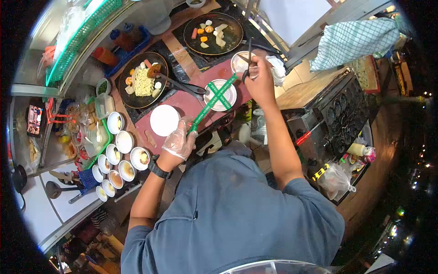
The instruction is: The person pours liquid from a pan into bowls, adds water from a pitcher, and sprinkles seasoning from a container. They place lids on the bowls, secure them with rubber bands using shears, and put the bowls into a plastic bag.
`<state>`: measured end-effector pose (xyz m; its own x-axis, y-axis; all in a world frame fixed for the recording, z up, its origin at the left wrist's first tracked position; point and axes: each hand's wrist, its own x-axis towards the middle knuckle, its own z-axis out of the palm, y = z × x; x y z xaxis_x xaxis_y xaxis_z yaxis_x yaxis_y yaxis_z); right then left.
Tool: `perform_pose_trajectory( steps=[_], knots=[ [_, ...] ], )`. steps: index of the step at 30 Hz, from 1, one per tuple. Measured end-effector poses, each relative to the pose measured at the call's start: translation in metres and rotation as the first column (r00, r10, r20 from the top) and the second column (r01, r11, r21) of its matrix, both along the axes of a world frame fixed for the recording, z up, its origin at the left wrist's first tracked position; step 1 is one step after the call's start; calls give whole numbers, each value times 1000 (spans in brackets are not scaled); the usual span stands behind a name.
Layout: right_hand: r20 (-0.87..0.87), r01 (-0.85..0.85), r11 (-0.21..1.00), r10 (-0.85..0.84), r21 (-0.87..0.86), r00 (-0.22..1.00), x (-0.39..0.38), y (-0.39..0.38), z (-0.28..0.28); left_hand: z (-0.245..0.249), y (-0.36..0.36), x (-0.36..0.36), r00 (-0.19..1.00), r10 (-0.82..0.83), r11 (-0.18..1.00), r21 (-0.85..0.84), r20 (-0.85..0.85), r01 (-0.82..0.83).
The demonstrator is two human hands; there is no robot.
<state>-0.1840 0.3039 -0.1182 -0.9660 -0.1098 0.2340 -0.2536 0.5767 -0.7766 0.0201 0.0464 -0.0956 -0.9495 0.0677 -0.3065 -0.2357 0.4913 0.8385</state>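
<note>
Green tape (203, 114), white tub (231, 96)

I see the clear-gloved left hand (179, 142) gripping the tape, which hides part of the round tub on the maroon surface (186, 101). The right hand's (259, 78) fingers close around scissors (249, 58). Beyond, a dark pan (121, 86) holds curly noodles (143, 86); darkness obscures the room's edge.

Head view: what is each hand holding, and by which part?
The left hand grips the green printed strip near its lower end; the right hand holds the scissors by the handle end.
</note>
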Motion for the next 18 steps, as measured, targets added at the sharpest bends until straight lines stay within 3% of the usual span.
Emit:
perform_pose_trajectory(
  steps=[1, 2, 4, 7, 12, 14, 18],
  knots=[
    [61, -103, 990, 109, -92, 992, 5, 3, 1, -4, -1, 1, 1000, 1, 1000, 1, 2, -1],
    [60, -102, 991, 108, -90, 992, 7, 3, 0, -9, -3, 1, 1000, -9, 1000, -24, -27, 9],
    [99, -391, 920, 391, -22, 915, 12, 3, -6, -16, -4, 1, 998, -25, 999, -47, -56, 22],
    [64, -424, 902, 420, 79, 905, 19, -7, -13, -18, -5, 1, 998, -17, 998, -61, -61, 13],
    [171, -391, 913, 370, 117, 913, 34, -13, 10, -23, -5, 1, 989, -29, 995, -97, -145, 15],
    [-72, -368, 860, 417, 353, 906, 50, -15, 18, -10, -1, 0, 998, 23, 999, -39, -66, -26],
    [-80, -397, 824, 464, 403, 882, 73, -36, 15, -5, 6, -4, 994, 93, 990, 99, 65, -99]
  ],
)
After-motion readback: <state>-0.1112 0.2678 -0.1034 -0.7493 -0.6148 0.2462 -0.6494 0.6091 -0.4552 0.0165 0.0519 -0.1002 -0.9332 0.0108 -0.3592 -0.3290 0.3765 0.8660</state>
